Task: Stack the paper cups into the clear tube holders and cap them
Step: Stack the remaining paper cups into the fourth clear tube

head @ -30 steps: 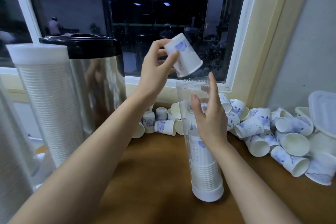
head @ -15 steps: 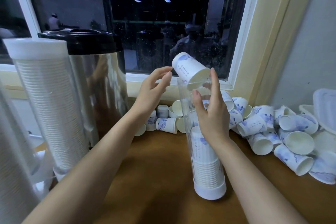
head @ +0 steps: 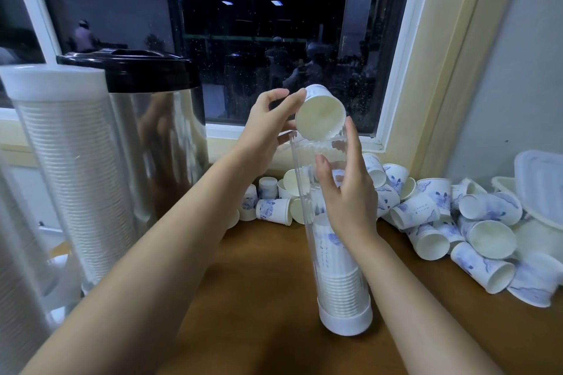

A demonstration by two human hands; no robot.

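A clear tube holder [head: 307, 240] with a white base cap stands upright on the brown table [head: 259, 298], its lower half filled with stacked paper cups [head: 341, 286]. My right hand [head: 345, 195] grips the tube below its open top. One white paper cup [head: 320, 116] with blue print lies tilted on the tube's rim, its mouth facing me. My left hand [head: 268, 125] is beside it on the left, fingers straight, fingertips touching the cup's bottom end.
Loose paper cups [head: 475, 222] are piled along the wall behind and right of the tube. A full, capped tube [head: 67, 167] and a steel urn with a black lid [head: 152, 137] stand at left. White plastic containers [head: 542, 192] sit at far right.
My left hand brought the cup down from above to the tube's rim. The cup tipped so its mouth now faces me. My right hand stayed on the tube.
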